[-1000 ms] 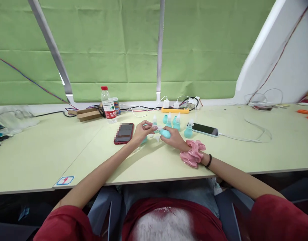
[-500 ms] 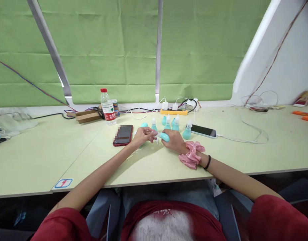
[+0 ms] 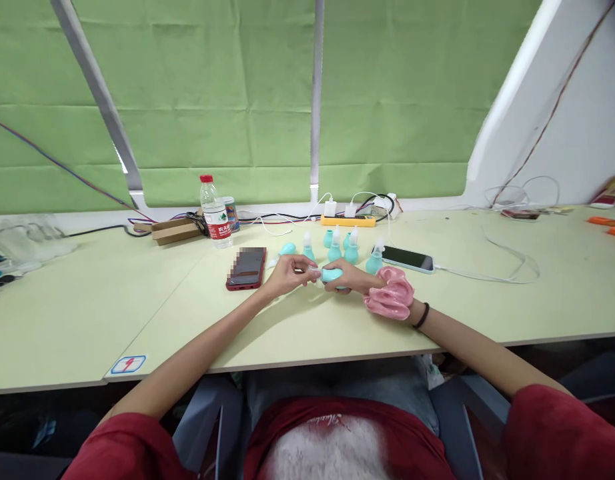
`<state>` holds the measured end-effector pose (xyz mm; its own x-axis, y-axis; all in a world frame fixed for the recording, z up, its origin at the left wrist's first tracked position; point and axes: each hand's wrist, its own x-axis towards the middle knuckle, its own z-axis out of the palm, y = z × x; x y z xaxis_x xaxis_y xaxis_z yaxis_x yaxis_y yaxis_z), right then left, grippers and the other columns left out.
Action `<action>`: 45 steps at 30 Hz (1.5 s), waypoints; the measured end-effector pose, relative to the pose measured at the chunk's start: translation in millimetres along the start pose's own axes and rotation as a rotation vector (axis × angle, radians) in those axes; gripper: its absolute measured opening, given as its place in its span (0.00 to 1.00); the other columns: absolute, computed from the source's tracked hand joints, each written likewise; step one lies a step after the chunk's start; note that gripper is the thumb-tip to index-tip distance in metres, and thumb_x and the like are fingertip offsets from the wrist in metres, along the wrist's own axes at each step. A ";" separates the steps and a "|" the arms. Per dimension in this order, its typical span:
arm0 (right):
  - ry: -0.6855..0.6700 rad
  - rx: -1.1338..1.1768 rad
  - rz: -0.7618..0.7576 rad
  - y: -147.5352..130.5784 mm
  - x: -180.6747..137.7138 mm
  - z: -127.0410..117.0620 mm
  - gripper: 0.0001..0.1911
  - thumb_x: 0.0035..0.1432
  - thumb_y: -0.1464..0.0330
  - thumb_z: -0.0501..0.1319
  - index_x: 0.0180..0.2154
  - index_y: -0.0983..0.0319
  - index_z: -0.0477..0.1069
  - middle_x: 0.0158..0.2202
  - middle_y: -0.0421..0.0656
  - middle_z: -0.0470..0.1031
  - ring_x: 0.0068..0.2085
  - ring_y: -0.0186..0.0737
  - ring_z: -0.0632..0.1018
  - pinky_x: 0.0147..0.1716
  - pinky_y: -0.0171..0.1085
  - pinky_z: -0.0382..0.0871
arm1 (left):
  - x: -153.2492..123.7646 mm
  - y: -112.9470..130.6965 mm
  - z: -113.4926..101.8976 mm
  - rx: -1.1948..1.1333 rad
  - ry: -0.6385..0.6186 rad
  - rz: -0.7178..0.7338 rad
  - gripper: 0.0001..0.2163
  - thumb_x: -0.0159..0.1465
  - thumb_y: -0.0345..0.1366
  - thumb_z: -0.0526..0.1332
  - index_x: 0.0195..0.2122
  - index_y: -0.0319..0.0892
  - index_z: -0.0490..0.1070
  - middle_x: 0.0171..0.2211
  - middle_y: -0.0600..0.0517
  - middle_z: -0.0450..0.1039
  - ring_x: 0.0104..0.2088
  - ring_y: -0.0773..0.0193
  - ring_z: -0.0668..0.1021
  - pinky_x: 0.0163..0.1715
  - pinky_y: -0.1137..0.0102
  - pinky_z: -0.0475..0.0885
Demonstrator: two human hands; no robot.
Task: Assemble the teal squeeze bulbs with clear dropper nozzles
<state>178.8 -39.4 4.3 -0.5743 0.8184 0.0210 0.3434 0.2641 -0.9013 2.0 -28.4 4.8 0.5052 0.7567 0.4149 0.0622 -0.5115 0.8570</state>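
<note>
My right hand [image 3: 348, 278] is closed around a teal rubber bulb [image 3: 331, 275] lying sideways just above the table. My left hand [image 3: 287, 274] pinches a small whitish tip [image 3: 312, 272] at the bulb's left end. A pink scrunchie [image 3: 391, 294] and a black band sit on my right wrist. Behind my hands stand several teal bulbs with white tips [image 3: 336, 248], and one teal bulb [image 3: 287, 249] lies apart to the left.
A red phone [image 3: 246, 267] lies left of my hands; a second phone [image 3: 407, 259] on a white cable lies to the right. A water bottle [image 3: 213, 212], a can, a cardboard box [image 3: 176, 231] and a yellow power strip [image 3: 347, 220] line the back edge.
My right wrist has lifted and turned, so the scrunchie sits higher. The bulb has rolled more on its side, and my left fingers have closed in on its tip.
</note>
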 end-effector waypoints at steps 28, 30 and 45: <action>0.451 -0.163 -0.248 -15.1 -11.4 -5.5 0.12 0.43 0.61 0.57 0.17 0.62 0.63 0.21 0.42 0.65 0.29 0.37 0.68 0.24 0.34 0.62 | 2.9 -24.4 8.4 1.321 -0.208 0.397 0.12 0.58 0.27 0.50 0.41 0.40 0.67 0.39 0.43 0.65 0.44 0.55 0.62 0.40 0.61 0.59; 0.458 -0.174 -0.248 -4.4 -1.7 -7.8 0.11 0.43 0.62 0.57 0.17 0.62 0.62 0.20 0.41 0.65 0.27 0.35 0.68 0.22 0.33 0.61 | 3.8 -21.3 7.6 1.238 -0.118 0.367 0.11 0.58 0.29 0.51 0.40 0.41 0.68 0.38 0.44 0.66 0.43 0.56 0.63 0.39 0.61 0.60; 0.452 -0.196 -0.202 11.6 8.0 -3.0 0.06 0.41 0.69 0.55 0.18 0.66 0.63 0.14 0.34 0.60 0.18 0.26 0.61 0.19 0.28 0.55 | 9.8 -9.3 -5.4 -0.088 0.294 -0.047 0.18 0.47 0.44 0.62 0.33 0.36 0.72 0.34 0.46 0.73 0.35 0.60 0.74 0.37 0.66 0.68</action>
<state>180.4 -28.3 -4.7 -0.2804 0.8681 0.4096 0.4158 0.4945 -0.7633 1.7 -14.0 2.5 0.2320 0.8705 0.4340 -0.0018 -0.4458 0.8951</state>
